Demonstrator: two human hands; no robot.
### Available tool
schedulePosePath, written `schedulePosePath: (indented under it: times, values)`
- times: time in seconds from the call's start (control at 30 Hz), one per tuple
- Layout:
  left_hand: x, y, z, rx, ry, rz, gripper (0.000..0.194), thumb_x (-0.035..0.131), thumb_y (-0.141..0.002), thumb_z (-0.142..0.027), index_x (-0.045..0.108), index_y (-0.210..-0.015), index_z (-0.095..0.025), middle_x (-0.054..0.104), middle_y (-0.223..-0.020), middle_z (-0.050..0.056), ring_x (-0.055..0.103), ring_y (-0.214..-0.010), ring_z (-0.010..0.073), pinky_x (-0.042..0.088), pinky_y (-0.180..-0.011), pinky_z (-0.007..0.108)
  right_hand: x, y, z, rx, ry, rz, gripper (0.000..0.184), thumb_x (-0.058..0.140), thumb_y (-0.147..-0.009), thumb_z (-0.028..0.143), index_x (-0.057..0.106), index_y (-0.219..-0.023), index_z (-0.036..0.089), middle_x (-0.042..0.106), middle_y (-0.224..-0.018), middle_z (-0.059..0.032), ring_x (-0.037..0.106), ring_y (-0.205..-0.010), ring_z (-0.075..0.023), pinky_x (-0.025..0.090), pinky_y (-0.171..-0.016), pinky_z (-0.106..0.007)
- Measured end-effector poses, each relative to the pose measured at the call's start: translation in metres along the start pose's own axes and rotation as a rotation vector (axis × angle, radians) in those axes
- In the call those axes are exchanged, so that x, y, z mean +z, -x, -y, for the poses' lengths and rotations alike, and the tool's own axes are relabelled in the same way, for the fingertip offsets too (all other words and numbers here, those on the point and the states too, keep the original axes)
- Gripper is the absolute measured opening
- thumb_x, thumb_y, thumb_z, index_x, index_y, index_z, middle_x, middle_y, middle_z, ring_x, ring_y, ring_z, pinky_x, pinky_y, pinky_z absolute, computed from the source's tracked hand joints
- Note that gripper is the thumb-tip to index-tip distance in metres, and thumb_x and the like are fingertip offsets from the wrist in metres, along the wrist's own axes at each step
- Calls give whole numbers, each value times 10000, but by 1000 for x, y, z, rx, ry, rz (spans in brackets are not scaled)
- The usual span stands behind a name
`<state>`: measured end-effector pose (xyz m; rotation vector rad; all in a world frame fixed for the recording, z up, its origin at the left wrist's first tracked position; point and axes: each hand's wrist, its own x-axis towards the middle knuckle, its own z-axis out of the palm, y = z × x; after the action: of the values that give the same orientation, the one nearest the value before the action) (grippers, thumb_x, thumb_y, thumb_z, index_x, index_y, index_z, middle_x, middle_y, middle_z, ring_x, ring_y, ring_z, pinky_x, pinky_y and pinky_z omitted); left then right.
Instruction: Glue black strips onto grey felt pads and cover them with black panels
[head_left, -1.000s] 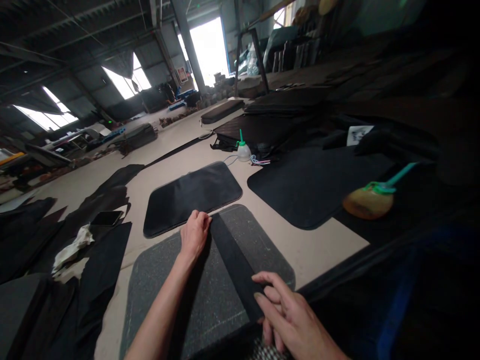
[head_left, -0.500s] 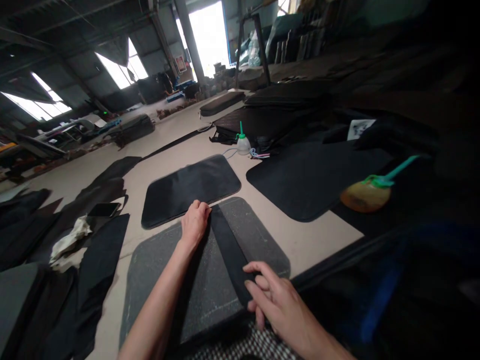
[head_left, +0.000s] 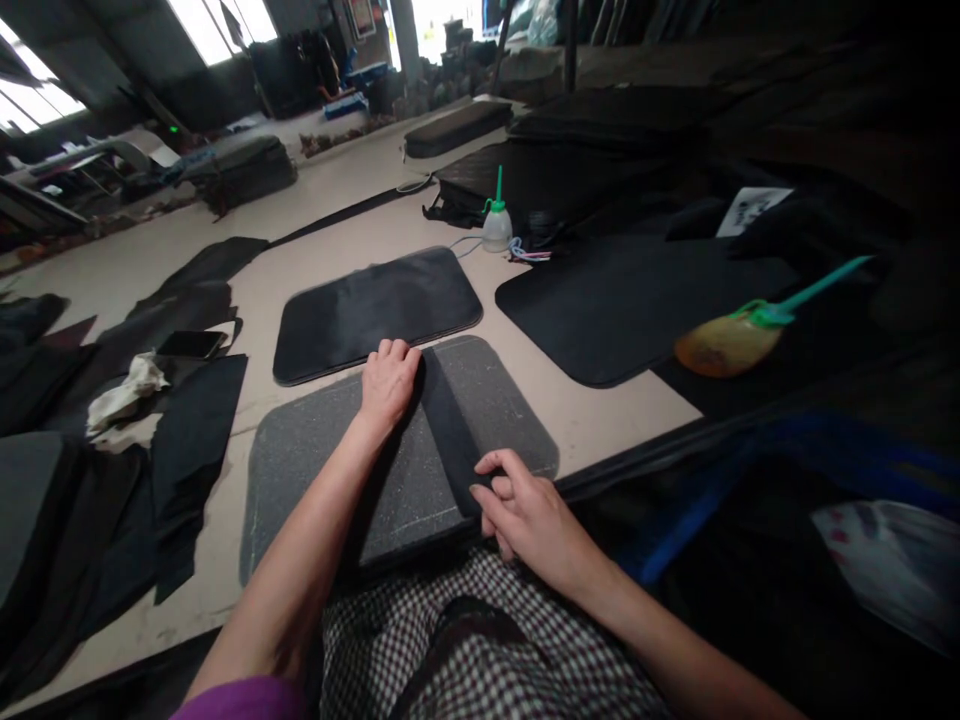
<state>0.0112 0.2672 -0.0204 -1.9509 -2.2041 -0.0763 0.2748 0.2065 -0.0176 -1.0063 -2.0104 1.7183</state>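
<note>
A grey felt-like mat (head_left: 322, 470) with rounded corners lies on the table right in front of me. A black strip (head_left: 450, 430) runs across it from far edge to near edge. My left hand (head_left: 388, 380) presses flat on the strip's far end, fingers stretched out. At the near end my right hand (head_left: 517, 505) rests with its fingers bent, fingertips pushing down on the strip. Neither hand holds anything.
A black mat (head_left: 375, 310) lies just beyond the grey one, a larger one (head_left: 622, 300) to the right. A white glue bottle (head_left: 496, 222) and an orange bottle with green nozzle (head_left: 731, 340) stand nearby. A phone (head_left: 189, 344), a crumpled rag (head_left: 124, 395) and black offcuts lie left.
The camera has tilted down, so my checked lap now shows. My right hand has slid a little toward the strip's near end; the left hand stays on the far end.
</note>
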Motion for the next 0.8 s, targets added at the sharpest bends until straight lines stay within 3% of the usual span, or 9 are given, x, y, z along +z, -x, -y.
schedulePosePath:
  times: [0.2,0.43,0.6,0.7,0.8]
  values:
    - [1,1,-1,-14,57,-3,329,341,-986,-187,631,-1134,-240,561,-1145,132,426,-1128,303,391,-870,419,2,1,4,-36,191,11,139,392,-1003,274,461,-1100,201,617,-632,51,563,-434,-110,417,-495,-223]
    - [2,1,-1,-46,179,-61,269,407,-1001,-306,649,-1065,-204,536,-1222,141,397,-1175,312,374,-913,450,5,0,0,-136,767,-60,197,426,-1018,272,604,-1081,217,687,-707,-22,696,-664,-211,392,-576,-260]
    - [-1,-5,4,-135,204,-112,163,504,-973,-265,643,-1040,-214,565,-1214,103,438,-1164,268,396,-899,397,6,8,-13,-286,1088,-149,270,433,-1010,304,685,-1105,283,718,-666,-24,693,-559,-229,328,-473,-259]
    - [-6,-6,12,-214,202,-157,194,521,-952,-190,603,-1126,-200,568,-1235,116,476,-1134,237,416,-878,357,7,8,-29,-416,1154,-210,340,411,-982,294,713,-1135,267,715,-632,-31,673,-499,-235,369,-439,-283]
    - [-19,10,26,-266,203,-203,261,485,-957,-153,568,-1198,-210,571,-1266,107,488,-1152,209,414,-909,330,9,7,-44,-497,1168,-219,394,379,-973,296,725,-1155,246,721,-640,-37,676,-500,-242,427,-434,-312]
